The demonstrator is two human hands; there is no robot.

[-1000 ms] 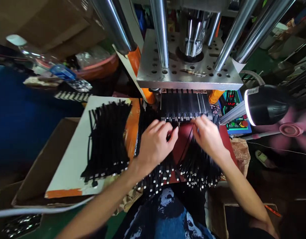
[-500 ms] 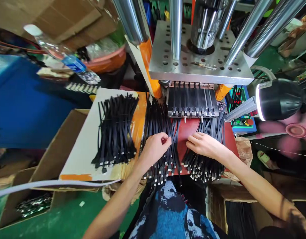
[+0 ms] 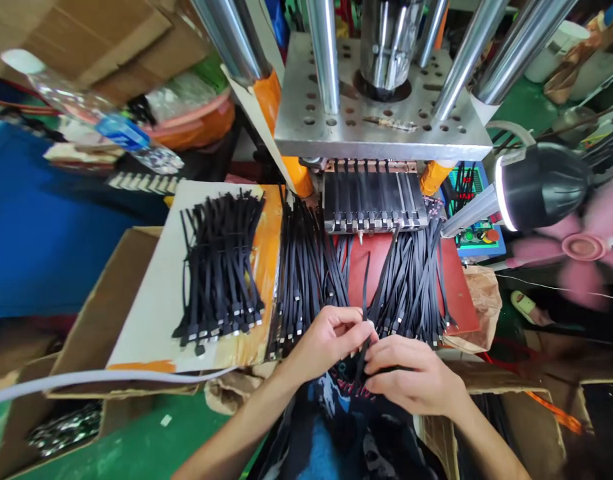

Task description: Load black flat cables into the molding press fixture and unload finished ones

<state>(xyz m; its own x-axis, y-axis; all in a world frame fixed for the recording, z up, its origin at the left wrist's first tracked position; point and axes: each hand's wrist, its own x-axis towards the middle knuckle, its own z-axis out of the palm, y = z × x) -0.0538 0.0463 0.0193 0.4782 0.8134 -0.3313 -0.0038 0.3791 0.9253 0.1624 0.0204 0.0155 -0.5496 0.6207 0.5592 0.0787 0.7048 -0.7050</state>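
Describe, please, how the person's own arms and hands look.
Both the left hand and the right hand are bare, without gloves. The forearms are uncovered as far as the frame shows: no sleeves, watch or bracelet in view.

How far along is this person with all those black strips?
Seemingly done: a stack lies set aside on the white board, and the slotted fixture holds strips. In hand: left hand and right hand pinch one black strip between them. Seemingly left: the left heap and right heap, loose on the red mat.
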